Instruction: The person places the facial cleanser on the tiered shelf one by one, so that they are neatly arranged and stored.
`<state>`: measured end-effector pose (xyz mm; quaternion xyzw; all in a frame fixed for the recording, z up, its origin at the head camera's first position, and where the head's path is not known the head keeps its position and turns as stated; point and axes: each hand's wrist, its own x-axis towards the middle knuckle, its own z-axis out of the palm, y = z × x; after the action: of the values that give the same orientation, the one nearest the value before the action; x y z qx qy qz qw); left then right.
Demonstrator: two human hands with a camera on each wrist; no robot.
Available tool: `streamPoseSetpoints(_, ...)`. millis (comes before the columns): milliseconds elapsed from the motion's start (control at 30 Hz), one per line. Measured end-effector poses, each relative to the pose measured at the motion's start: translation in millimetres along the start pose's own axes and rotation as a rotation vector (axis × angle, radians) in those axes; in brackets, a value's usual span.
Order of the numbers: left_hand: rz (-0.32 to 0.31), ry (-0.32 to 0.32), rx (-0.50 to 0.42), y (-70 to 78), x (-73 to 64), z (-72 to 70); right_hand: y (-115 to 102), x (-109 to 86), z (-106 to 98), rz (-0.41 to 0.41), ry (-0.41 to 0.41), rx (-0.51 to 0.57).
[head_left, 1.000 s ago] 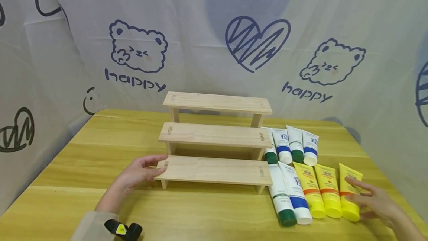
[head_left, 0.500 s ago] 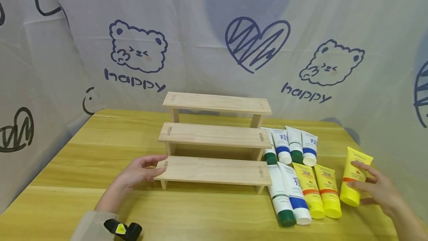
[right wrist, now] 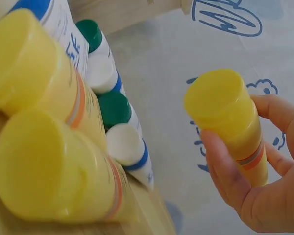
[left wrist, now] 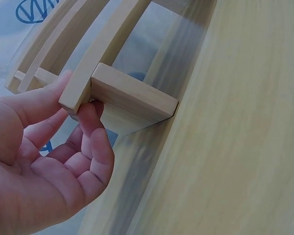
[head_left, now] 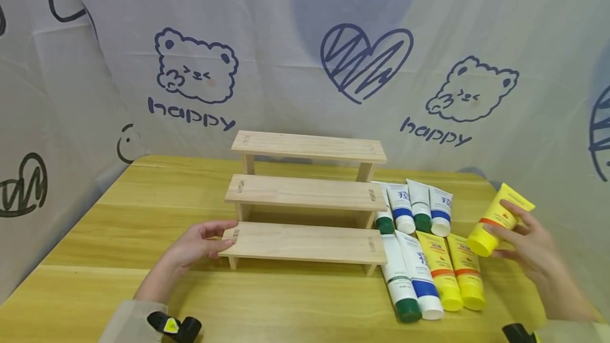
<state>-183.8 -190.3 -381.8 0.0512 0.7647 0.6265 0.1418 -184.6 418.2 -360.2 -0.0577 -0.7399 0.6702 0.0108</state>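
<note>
A three-tier wooden shelf stand (head_left: 305, 242) stands mid-table. My left hand (head_left: 197, 245) pinches the left end of its lowest board (left wrist: 83, 83), thumb above and fingers curled beneath. At the right, my right hand (head_left: 534, 247) grips a yellow squeeze tube (head_left: 500, 218) between thumb and fingers, raised and tilted, its cap end toward the lower left. Two more yellow tubes (head_left: 438, 269) lie below and left of it, beside a white tube with a green cap (head_left: 400, 277) and a white tube with a blue band (head_left: 421, 274).
Behind the front row lies another row of white tubes (head_left: 419, 205) with green or white caps, close against the stand's right side. The wooden table (head_left: 143, 216) ends at a printed cloth backdrop (head_left: 286, 78) with bears and hearts.
My right hand has lifted the rightmost yellow tube from the front row, moved it up and away from me, and tilted it. My left hand stays on the stand.
</note>
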Motion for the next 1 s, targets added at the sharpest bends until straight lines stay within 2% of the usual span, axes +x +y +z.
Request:
streamPoseSetpoints(133,-0.001,-0.006,0.004,0.5,0.3,-0.1,26,29.3,-12,0.005,0.020,0.050)
streamPoseSetpoints(233,-0.001,-0.010,0.005,0.9,0.4,-0.2,32,41.4,-10,-0.007,0.029,0.076)
streamPoseSetpoints(333,0.000,-0.013,-0.001,1.4,0.5,-0.2,20,38.7,8,-0.029,0.048,0.106)
streamPoseSetpoints(433,-0.007,-0.008,-0.010,1.8,0.2,-0.2,-7,23.7,36,-0.065,0.029,0.163)
streamPoseSetpoints(600,-0.012,-0.005,-0.015,2.5,-0.6,-0.3,-44,0.4,77,-0.143,-0.055,0.254)
streamPoseSetpoints(833,-0.009,-0.011,-0.011,2.0,-0.6,-0.4,-53,1.5,105,-0.240,-0.083,0.205)
streamPoseSetpoints(1000,-0.009,-0.017,-0.007,0.6,-0.1,-0.7,-59,4.9,124,-0.266,-0.038,0.184)
